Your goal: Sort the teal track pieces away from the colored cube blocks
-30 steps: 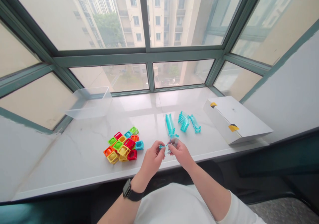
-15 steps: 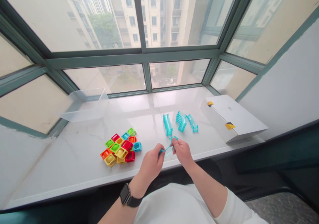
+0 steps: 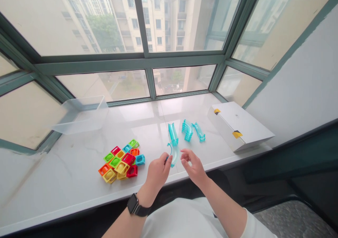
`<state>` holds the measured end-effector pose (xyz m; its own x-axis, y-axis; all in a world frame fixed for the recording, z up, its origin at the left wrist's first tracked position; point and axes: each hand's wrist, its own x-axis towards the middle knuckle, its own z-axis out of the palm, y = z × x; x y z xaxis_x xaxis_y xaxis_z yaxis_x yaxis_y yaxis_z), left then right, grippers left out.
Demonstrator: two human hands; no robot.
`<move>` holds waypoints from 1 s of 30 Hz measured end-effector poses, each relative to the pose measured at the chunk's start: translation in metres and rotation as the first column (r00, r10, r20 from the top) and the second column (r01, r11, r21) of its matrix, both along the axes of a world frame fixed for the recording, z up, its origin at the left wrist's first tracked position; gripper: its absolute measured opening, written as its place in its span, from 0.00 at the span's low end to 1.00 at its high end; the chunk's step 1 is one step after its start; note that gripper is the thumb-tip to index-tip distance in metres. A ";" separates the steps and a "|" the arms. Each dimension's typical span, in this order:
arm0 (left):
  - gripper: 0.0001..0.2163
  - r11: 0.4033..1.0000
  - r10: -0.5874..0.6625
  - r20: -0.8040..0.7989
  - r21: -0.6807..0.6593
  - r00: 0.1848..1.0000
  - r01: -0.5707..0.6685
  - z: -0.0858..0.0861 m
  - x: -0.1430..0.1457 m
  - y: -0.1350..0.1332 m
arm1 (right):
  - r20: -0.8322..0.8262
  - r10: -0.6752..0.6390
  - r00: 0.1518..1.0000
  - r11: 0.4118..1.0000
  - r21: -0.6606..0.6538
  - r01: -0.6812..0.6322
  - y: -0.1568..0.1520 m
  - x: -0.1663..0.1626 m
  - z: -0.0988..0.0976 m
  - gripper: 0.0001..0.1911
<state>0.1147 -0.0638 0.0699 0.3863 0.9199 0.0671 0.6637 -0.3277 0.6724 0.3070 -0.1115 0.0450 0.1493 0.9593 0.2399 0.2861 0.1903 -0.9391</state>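
Observation:
My left hand (image 3: 157,170) pinches a clear turquoise curved track piece (image 3: 173,153) near the front edge of the white sill (image 3: 79,167). My right hand (image 3: 192,163) hovers just right of the piece with its fingers apart, holding nothing. Behind them lie more turquoise track pieces: a straight stack (image 3: 173,133) and two curved groups (image 3: 187,129) (image 3: 198,131). To the left sits a heap of several coloured square blocks (image 3: 120,159) in red, yellow, green, orange and blue. A black watch (image 3: 134,205) is on my left wrist.
A clear plastic bin (image 3: 81,114) stands at the back left of the sill. A white flat box (image 3: 239,125) with yellow tape tabs lies at the right end. Green-framed windows close off the back and sides.
My right hand has let go of the curved track piece and opened. The left hand keeps the piece and has swung it upright, away from me. The view has shifted slightly.

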 end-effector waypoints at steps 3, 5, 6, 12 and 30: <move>0.16 0.999 -0.010 -0.054 0.050 0.998 0.013 -0.002 0.021 0.008 | 0.127 0.080 0.989 0.992 0.088 -0.092 -0.008 0.001 0.005 0.17; 0.16 0.997 -0.039 -0.057 0.064 0.998 0.043 0.000 0.036 0.011 | 0.160 0.011 0.987 0.993 0.116 -0.029 -0.008 0.006 0.007 0.13; 0.16 0.996 -0.060 -0.045 0.062 0.997 0.062 0.001 0.043 0.013 | 0.165 -0.031 0.986 0.992 0.126 0.010 -0.007 0.009 0.007 0.12; 0.18 0.976 -0.211 0.035 0.069 0.977 0.209 0.006 0.070 0.025 | 0.205 -0.167 0.965 0.977 0.164 0.134 0.001 0.041 0.007 0.10; 0.07 0.927 -0.216 -0.028 0.309 0.976 0.214 0.000 0.119 0.122 | 0.373 -0.263 0.889 0.953 0.242 0.181 0.088 0.101 -0.005 0.12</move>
